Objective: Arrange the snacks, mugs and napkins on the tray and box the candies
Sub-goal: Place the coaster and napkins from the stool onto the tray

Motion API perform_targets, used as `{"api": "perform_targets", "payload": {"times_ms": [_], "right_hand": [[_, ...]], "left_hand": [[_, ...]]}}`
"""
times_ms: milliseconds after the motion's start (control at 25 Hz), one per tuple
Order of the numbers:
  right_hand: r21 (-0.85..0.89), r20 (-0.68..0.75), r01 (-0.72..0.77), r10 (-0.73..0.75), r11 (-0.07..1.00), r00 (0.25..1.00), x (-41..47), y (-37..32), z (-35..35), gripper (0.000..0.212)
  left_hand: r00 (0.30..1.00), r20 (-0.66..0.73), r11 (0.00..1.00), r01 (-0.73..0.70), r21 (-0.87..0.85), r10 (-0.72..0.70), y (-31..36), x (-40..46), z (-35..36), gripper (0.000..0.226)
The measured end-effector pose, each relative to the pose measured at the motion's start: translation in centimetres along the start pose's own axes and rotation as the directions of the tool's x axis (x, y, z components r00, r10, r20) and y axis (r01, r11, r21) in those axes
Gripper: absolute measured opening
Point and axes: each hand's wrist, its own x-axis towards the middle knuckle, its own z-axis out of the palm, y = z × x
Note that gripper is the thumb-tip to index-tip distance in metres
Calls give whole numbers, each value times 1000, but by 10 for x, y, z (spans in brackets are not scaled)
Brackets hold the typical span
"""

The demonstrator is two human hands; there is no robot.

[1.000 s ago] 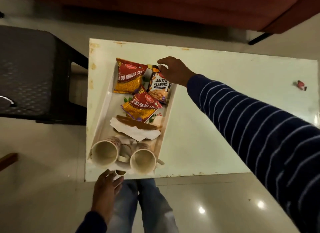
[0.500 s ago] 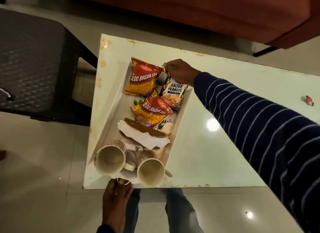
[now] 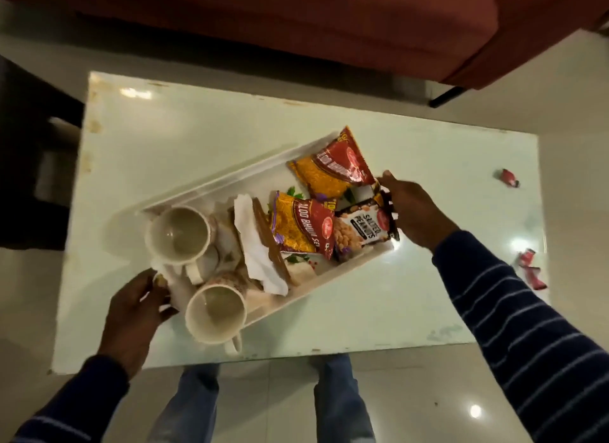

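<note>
Tray (image 3: 230,179), loaded with snacks, mugs and napkins, lies askew mid-surface; left hand (image 3: 138,314) and right hand (image 3: 413,213) each grip one end. Step: positioning. Next, likely: boxing the candies (image 3: 527,268) by the right edge.

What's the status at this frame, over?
Left hand and right hand grip opposite ends of the tray. Candies loose on table, unboxed. Nothing blocking.

Table (image 3: 197,139) bare beyond tray (image 3: 230,175); candies (image 3: 509,178) right.
</note>
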Motion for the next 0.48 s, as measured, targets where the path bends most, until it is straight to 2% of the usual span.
{"api": "perform_targets", "payload": {"times_ms": [80,160,240,360,480], "right_hand": [[129,-14,-63,65,990,998,-11,36,-48,52],[238,-10,-102,108,966,994,-15,70,-84,49],[317,-15,-115,126,941,992,-14,98,-111,45],[402,-33,-135,162,905,986,-10,123,-133,48],[439,-37,-159,195,884,980,-2,135,-143,38]], "left_hand": [[997,79,996,-26,87,19,17,13,35,33],[991,127,989,-45,139,28,31,25,72,19],[987,157,980,-50,194,19,37,34,105,16],[989,147,969,-34,243,-2,43,45,141,23],[996,91,959,-16,283,-10,40,59,164,25]]}}
